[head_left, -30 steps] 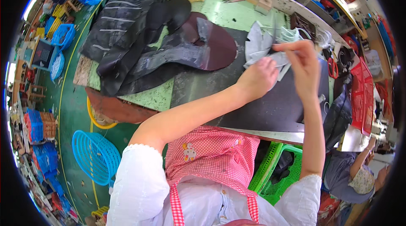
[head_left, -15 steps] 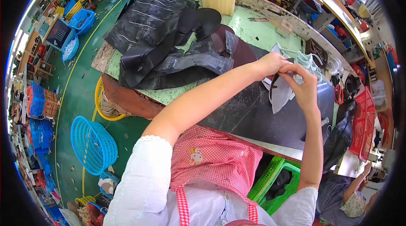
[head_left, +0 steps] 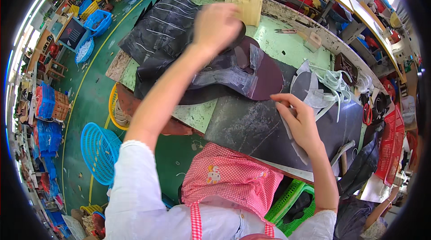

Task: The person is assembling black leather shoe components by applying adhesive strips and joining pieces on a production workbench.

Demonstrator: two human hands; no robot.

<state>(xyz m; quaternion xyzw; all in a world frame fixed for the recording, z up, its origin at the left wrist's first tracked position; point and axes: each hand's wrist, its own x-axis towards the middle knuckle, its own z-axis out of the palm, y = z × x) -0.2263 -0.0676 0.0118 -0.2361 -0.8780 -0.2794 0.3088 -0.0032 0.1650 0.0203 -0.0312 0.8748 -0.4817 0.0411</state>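
My left hand, smeared by motion, is over the pile of black leather-like pieces, just left of a cream block-like stand with a pointed horn. Whether it grips anything is hidden. My right hand is closed over the dark board, thumb and fingers around a thin grey piece that hangs along the palm. A dark maroon piece lies just beyond its fingertips. Further right, loose grey cut pieces lie beside a tangle of pale green straps.
A hammer-like tool lies on the board's right, near red-handled scissors. Red and green baskets flank the table's right and front. A blue basket stands on the floor at left. Another person's arm shows at lower right.
My left hand has left the right hand and swung up and left to the black pile. My right hand has come down and left, away from the grey pieces and straps.
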